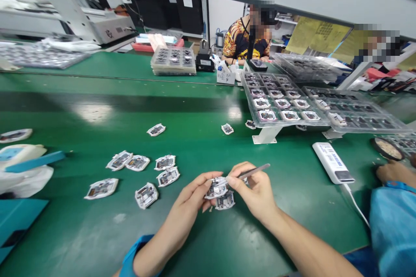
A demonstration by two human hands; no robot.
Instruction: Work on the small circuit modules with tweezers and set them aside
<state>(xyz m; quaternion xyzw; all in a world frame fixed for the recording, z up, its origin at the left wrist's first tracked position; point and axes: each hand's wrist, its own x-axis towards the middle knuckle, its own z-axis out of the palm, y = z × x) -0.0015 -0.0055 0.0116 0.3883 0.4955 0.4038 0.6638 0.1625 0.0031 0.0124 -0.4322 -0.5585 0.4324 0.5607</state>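
My left hand (191,197) pinches a small white circuit module (217,187) just above the green belt. My right hand (255,190) is closed round metal tweezers (255,171), whose tip end meets the module between the two thumbs. A second module (225,201) lies on the belt directly under my hands. Several more white modules (146,177) lie scattered on the belt to the left of my hands.
Clear trays of modules (279,104) stand on white brackets at the right. A white box with a cable (332,162) lies near them. A co-worker's hand and blue sleeve (394,201) are at far right. Another person sits beyond the belt. White and teal items (22,164) sit left.
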